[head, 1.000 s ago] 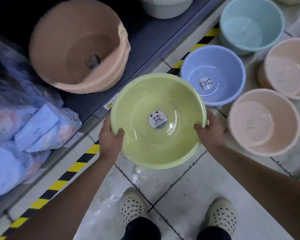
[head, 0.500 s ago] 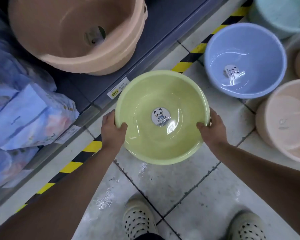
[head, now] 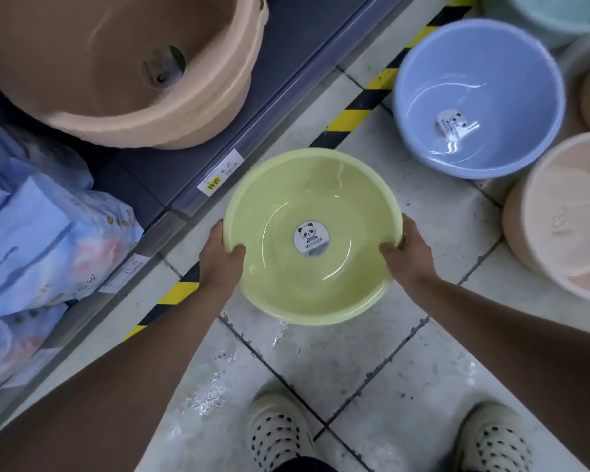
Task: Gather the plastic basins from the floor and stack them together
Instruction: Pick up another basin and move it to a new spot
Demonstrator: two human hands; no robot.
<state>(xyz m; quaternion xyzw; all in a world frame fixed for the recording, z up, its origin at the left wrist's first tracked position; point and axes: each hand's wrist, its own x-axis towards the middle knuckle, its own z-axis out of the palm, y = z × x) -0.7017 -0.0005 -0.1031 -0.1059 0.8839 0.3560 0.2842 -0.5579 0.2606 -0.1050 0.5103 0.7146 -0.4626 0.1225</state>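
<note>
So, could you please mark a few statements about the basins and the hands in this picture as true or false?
1. The left hand and the right hand both grip the rim of the green basin. True.
2. The green basin is nested inside the blue basin. False: the two are apart, and the blue basin sits on the floor by itself.
3. A panda sticker lies in the bottom of the green basin. True.
4. The tan tub stands on the floor tiles. False: it rests on the shelf.
5. The blue basin is upside down. False: its opening faces up.
</note>
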